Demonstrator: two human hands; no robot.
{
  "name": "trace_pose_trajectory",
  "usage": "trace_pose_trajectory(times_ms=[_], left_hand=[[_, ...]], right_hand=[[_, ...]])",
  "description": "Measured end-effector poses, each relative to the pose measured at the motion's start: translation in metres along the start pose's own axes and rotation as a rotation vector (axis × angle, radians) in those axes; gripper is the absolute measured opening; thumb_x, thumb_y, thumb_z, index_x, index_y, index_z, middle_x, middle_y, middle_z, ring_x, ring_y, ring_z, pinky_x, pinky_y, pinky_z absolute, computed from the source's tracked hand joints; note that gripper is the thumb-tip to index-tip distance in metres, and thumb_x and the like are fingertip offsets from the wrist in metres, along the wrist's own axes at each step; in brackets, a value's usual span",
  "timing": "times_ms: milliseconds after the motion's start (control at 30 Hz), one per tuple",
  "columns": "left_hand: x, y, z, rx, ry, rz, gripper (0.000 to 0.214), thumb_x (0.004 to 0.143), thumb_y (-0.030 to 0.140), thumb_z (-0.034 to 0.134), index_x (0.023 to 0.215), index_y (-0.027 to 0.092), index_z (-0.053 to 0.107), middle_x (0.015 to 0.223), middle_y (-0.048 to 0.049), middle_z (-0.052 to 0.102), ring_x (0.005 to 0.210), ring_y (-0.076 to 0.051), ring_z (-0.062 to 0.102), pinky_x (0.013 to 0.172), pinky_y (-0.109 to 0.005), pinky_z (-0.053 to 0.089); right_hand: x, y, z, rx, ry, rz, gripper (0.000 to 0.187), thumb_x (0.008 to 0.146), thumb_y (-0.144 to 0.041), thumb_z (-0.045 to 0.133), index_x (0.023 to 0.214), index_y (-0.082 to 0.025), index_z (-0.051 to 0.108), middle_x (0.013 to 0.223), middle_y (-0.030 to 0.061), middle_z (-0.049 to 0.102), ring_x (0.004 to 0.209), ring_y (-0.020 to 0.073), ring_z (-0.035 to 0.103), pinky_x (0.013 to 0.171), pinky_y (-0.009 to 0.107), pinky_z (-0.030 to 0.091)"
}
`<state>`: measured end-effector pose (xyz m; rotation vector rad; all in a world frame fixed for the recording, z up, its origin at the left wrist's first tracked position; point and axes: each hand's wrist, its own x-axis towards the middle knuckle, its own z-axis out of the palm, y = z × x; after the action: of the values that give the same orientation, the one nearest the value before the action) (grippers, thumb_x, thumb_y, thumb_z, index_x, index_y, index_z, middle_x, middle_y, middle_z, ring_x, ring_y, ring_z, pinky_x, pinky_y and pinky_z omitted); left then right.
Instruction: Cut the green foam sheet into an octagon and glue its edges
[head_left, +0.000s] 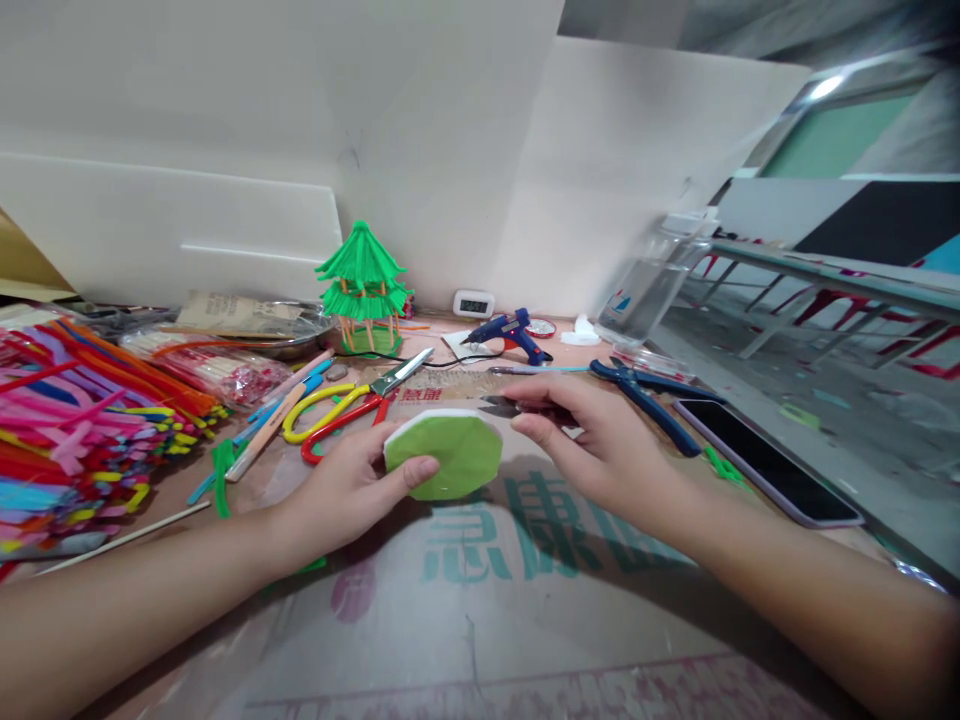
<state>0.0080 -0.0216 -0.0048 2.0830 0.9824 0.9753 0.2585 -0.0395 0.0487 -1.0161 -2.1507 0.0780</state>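
Observation:
My left hand [356, 485] is closed around the left edge of a light green many-sided disc [461, 450], its thumb lying on the green face. A white, thicker layer shows along the disc's upper left edge. Close to the disc's upper right side, my right hand [592, 430] pinches a small dark, blade-like piece [496, 406] between thumb and fingertips. Its exact kind is too blurred to tell. Behind my left hand lie scissors [360, 400] with one yellow and one red handle, their blades apart.
A green pagoda model [364, 290] stands at the back, near a blue glue gun [511, 335] and a small digital clock [474, 303]. Pliers [649, 395], a phone [765, 462] and a water bottle [652, 280] are on the right. Colourful pipe cleaners [82, 420] pile up left.

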Motion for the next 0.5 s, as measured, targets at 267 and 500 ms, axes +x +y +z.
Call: trace_pose_trajectory(times_ms=[267,500], left_hand=[[-0.0023,-0.0030,-0.0001,0.091,-0.002,0.072,0.021,0.092,0.034,0.058,0.104,0.019,0.066,0.095,-0.0027,0.074,0.082,-0.017,0.068,0.072,-0.026,0.056],[-0.0025,-0.0002,-0.0029,0.130,-0.032,0.149,0.014,0.093,0.028,0.058,0.100,0.020,0.067,0.089,0.0006,0.073,0.077,-0.013,0.066,0.071,-0.021,0.052]], right_hand=[[-0.0014,-0.0018,-0.0004,-0.034,-0.038,-0.109,0.017,0.094,-0.023,0.059,0.105,-0.013,0.066,0.095,0.0073,0.073,0.080,0.0152,0.065,0.067,0.025,0.050],[-0.0028,-0.0049,-0.0003,-0.047,-0.076,-0.185,0.017,0.094,-0.020,0.057,0.107,-0.012,0.065,0.090,0.0073,0.071,0.078,0.0151,0.063,0.070,0.026,0.048]])
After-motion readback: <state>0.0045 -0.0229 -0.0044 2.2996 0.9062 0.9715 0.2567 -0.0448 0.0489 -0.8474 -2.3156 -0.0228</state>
